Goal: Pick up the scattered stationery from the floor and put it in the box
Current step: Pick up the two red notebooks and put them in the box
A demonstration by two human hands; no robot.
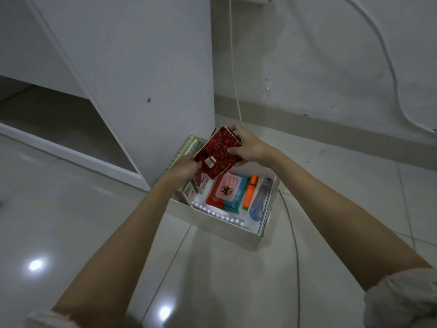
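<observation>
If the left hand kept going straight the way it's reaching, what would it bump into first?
The left hand reaches away from the person, gripping the near corner of the red patterned notebook over the box. Straight on, it would probably first meet the green spiral notebook standing at the box's far side, though depth is unclear.

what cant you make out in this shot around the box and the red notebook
Head view only:
- Far part of the box: hidden behind the red notebook, which both the left hand and right hand hold.
- Green spiral notebook: mostly covered by the left hand and red notebook.
- Small cartons: print too blurred to read.
- Label on the wipes pack: too small to read.
- Blue item beside the orange highlighter: too blurred to identify.
</observation>
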